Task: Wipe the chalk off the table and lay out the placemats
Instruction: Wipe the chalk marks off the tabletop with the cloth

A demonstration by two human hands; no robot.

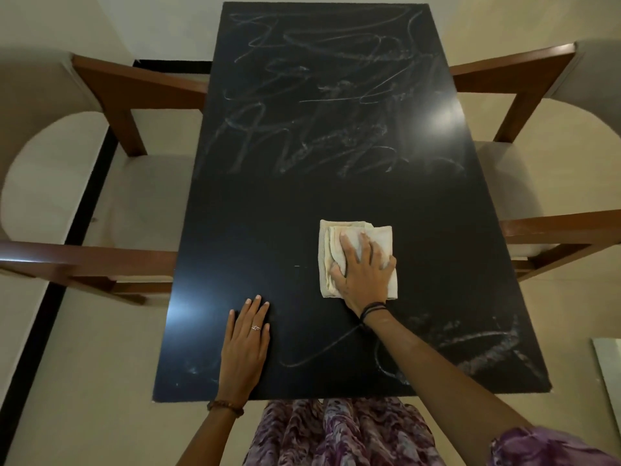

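Room: pale floor, with two wooden chairs with cream seats (60, 183), one on each side of the table.
Surface: long rectangular black table (255, 237), its long axis running away from the person.
Chalk: white chalk scribbles (322, 105) cover the far half; smaller smears (477, 348) remain at the near right corner; the middle band looks clean.
Cloth: folded cream cloth (356, 260) lies on the table right of centre, between both chalk areas.
Right hand (364, 274): fingers spread flat, pressing on the cloth, not curled around it.
Left hand (245, 344): fingers straight, resting flat on the near table edge, holding nothing.
Next move: the big scribbles lie ahead of the right fingertips, so probably the cloth goes forward.
Placemats: none visible.
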